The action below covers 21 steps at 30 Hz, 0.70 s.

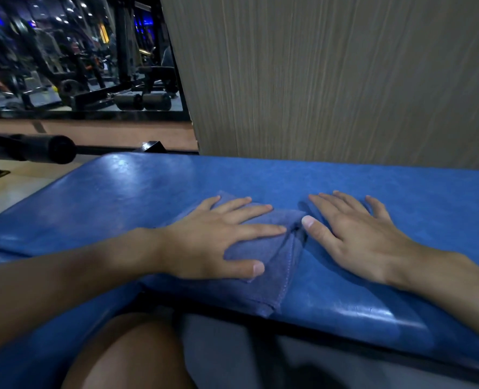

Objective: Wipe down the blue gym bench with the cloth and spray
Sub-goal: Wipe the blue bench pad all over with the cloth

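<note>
The blue gym bench (137, 186) fills the middle of the head view, its padded top glossy. A blue-purple cloth (277, 265) lies bunched on the pad near the front edge, one corner hanging over. My left hand (215, 234) lies flat on the cloth's left part with straight, spread fingers. My right hand (353, 234) rests flat with spread fingers on the cloth's right end and the pad beside it. No spray bottle is in view.
A wood-grain panel (330, 80) stands right behind the bench. At upper left a mirror (78, 51) reflects gym machines. A black padded bar (44, 148) juts in at left over pale floor. My knee (126, 357) sits below the bench's front edge.
</note>
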Available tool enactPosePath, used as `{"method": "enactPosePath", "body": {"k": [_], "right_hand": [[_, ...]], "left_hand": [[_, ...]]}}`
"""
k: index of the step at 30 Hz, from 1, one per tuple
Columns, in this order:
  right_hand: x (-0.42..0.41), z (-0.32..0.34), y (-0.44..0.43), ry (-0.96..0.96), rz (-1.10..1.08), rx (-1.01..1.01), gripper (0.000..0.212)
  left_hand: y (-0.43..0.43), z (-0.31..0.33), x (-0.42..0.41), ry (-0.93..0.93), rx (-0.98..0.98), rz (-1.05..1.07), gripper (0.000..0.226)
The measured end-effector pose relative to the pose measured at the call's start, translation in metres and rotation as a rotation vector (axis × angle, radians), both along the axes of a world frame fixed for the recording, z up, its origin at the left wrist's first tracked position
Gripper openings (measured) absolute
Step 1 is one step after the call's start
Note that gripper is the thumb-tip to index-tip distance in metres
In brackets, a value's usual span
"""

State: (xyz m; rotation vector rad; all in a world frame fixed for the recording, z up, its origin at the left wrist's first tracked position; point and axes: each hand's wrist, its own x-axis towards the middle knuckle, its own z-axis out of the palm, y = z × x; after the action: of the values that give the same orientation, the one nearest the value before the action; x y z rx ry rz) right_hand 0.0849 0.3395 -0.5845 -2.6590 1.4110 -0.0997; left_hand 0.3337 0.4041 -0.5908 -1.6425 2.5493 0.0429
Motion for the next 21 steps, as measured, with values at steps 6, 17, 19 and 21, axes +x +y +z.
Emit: {"method": "enactPosePath", "body": {"k": [6,17,19,21], "right_hand": [[0.015,-0.008,0.002,0.062,0.072,0.009,0.098],[0.016,-0.012,0.0,0.061,0.067,0.019,0.09],[0.016,-0.01,0.001,0.062,0.068,0.017,0.084],[0.016,-0.01,0.002,0.052,0.063,0.026,0.078]], "left_hand": [[-0.091,-0.004,0.054,0.109,-0.089,0.212,0.081],[-0.121,0.0,0.084,0.136,-0.1,0.517,0.086],[-0.085,0.003,0.062,0.098,-0.077,0.417,0.084],[-0.044,-0.001,0.038,0.014,-0.063,0.264,0.074]]}}
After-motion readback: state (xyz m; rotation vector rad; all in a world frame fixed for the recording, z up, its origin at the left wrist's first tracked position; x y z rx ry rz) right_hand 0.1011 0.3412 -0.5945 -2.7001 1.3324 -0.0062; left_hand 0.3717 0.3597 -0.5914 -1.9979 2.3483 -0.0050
